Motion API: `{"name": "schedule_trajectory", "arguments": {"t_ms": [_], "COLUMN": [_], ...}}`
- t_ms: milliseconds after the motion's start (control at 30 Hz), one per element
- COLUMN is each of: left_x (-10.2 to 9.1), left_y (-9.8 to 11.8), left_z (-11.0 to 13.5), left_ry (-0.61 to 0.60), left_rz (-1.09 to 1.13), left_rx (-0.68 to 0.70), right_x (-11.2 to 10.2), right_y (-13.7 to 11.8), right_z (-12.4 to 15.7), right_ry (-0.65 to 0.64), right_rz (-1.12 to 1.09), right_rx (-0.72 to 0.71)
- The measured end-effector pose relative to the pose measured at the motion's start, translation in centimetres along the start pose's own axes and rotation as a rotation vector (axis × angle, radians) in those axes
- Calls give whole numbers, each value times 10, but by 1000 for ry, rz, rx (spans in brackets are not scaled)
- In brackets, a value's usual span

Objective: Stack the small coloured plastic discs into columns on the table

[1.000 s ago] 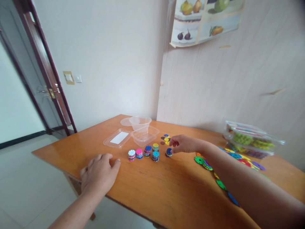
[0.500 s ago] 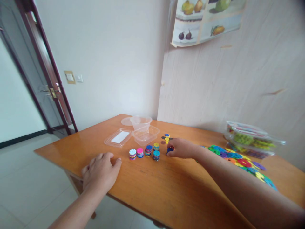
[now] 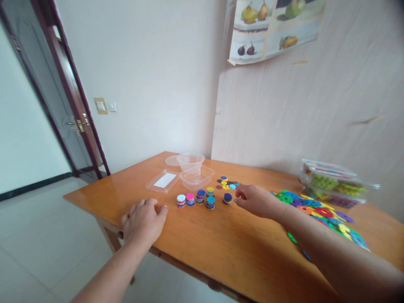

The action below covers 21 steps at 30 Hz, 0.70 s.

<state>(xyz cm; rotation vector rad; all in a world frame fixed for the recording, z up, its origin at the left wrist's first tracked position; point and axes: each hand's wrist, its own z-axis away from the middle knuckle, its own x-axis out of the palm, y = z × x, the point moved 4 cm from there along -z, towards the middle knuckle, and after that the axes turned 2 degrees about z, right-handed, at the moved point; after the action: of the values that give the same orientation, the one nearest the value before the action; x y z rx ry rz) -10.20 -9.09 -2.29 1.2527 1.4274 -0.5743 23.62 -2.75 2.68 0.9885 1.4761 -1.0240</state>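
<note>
Short stacks of small notched plastic discs stand on the wooden table: one topped white point(image 3: 181, 201), one pink point(image 3: 190, 199), one teal point(image 3: 210, 203), and others blue and yellow. A separate stack with a dark blue top point(image 3: 227, 198) stands just left of my right hand point(image 3: 252, 200). That hand holds nothing; its thumb and forefinger are a little apart, and a small gap separates them from the stack. My left hand point(image 3: 143, 221) lies on the table's near left edge, palm down, fingers loosely spread. Loose small discs point(image 3: 225, 184) lie flat behind the dark blue stack.
A clear rectangular tub point(image 3: 197, 179), a round tub point(image 3: 191, 160) and a clear lid with a white label point(image 3: 162, 181) lie toward the back. Larger colourful discs point(image 3: 325, 212) spread beneath and beyond my right forearm. Filled clear boxes point(image 3: 334, 181) are stacked at right.
My right hand has let go of the dark blue-topped stack and drawn slightly right, uncovering it and more loose discs. The whole view has shifted a little. My left hand rests as before.
</note>
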Motion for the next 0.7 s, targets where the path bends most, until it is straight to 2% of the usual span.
{"name": "schedule_trajectory", "arguments": {"t_ms": [233,300,500,700], "left_x": [0,1,5,5], "left_y": [0,-1,-4,-4], "left_z": [0,-1,-3,-2], "left_ry": [11,18,34,41], "left_rz": [24,26,38,46], "left_rx": [5,10,14,32], "right_x": [28,35,44,48], "right_y": [-11,-16,-28,-29], "right_z": [59,70,80,80], "right_ry": [-118,-104,62,119], "right_rz": [-27,5,54,65], "right_rx": [-29,-25,-59,-68]}}
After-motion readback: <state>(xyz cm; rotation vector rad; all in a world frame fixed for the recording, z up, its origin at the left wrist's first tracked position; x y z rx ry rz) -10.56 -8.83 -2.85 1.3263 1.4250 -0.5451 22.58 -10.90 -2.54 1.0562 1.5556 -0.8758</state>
